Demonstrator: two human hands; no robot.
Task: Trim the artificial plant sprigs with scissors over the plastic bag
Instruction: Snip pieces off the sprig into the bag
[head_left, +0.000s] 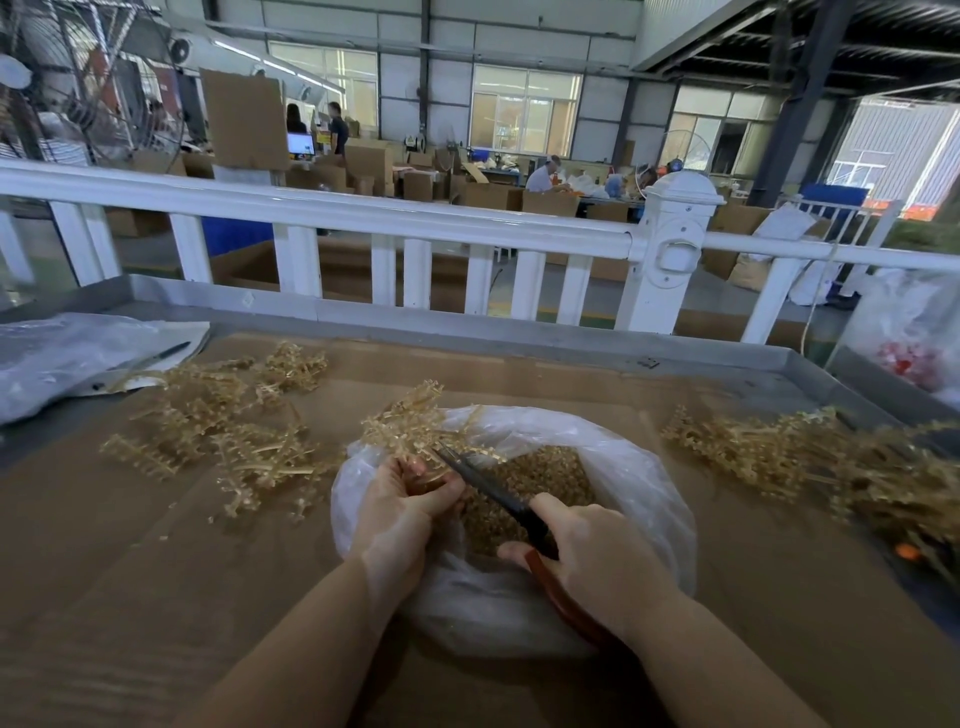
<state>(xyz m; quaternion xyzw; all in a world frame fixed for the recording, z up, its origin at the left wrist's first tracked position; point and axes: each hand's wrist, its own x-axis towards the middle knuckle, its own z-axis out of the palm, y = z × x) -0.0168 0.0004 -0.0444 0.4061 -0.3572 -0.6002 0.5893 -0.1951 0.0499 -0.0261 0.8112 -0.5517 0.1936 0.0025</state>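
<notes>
While the left hand (400, 512) grips a golden plastic sprig (410, 421), the right hand (597, 551) works red-handled scissors (498, 493).
Both hands are clamped tight, held above the open plastic bag (639, 467) of clippings on the cardboard-covered table (156, 571).

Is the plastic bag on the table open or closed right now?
Open. The plastic bag has its mouth spread wide, showing a heap of golden trimmings inside, under the scissors.

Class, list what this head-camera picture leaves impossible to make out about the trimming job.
- Scissors: head view; the right hand covers most of the handles.
- Sprig: its stem end is hidden inside the left hand.
- Plastic bag: depth of cuttings hidden by its walls.
- Right-hand pile: cut off by the frame edge and blurred.
</notes>
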